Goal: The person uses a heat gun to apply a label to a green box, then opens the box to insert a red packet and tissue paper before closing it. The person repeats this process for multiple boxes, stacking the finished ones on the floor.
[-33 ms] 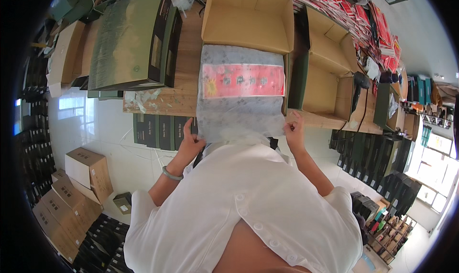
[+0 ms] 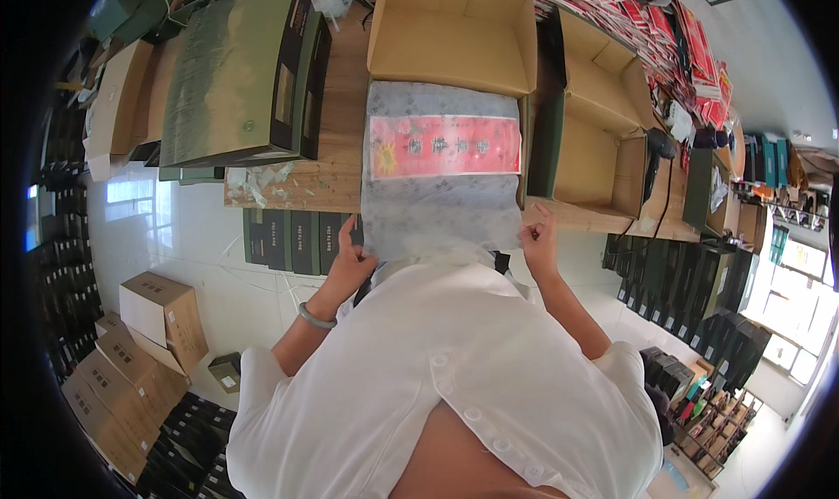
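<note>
A sheet of grey, patterned tissue paper (image 2: 437, 211) spreads over the near part of an open shoebox-like box (image 2: 454, 36) and hangs toward my waist. Through or on it shows a red printed card (image 2: 446, 147) with a yellow burst at its left end. At the paper's near left corner, my left hand (image 2: 350, 259) pinches the edge, its index finger raised. My right hand (image 2: 539, 235) pinches the near right corner between thumb and fingers. What lies beneath the paper is hidden.
Left on the wooden table (image 2: 345, 106) stands a large green box (image 2: 232, 75). To the right sits another open box (image 2: 594, 141), with a black corded tool (image 2: 660, 148) beside it. Red printed cards (image 2: 647, 31) heap along the far side. Brown cartons (image 2: 162, 315) stand on the floor.
</note>
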The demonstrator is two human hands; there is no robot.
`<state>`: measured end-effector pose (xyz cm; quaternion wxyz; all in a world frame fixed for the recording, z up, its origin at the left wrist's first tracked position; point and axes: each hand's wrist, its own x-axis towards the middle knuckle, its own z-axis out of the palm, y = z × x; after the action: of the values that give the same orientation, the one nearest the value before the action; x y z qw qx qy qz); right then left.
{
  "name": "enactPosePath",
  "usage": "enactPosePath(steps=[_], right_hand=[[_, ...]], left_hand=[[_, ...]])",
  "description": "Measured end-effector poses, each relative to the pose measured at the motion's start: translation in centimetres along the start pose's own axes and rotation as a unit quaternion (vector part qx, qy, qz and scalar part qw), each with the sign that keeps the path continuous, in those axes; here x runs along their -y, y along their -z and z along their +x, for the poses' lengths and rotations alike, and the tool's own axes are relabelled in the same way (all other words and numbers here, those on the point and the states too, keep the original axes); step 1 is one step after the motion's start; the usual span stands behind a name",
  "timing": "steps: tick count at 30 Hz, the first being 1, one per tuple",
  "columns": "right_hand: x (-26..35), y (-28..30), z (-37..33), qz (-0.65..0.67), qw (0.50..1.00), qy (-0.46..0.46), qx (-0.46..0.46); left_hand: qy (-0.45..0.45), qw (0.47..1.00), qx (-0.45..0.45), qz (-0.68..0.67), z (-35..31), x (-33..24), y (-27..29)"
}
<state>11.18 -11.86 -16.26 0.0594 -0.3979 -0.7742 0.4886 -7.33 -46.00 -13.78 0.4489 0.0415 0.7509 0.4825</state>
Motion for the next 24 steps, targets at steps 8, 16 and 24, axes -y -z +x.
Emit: enactPosePath(steps=[8, 16, 24], right_hand=[[1.1, -1.0, -2.6, -0.229, 0.965, -0.118, 0.048], [4.9, -1.6, 1.8, -0.257, 0.935, 0.246, -0.006], [6.7, -4.8, 3.6, -0.358, 0.875, 0.22, 0.239]], left_hand=[[0.009, 0.996, 0.054, 0.077, 1.7, 1.1, 0.3], [-0.276, 0.839, -0.152, 0.444, 2.1, -4.5, -0.4], [-0.307, 0.819, -0.004, 0.484, 8.1, -4.8, -3.0]])
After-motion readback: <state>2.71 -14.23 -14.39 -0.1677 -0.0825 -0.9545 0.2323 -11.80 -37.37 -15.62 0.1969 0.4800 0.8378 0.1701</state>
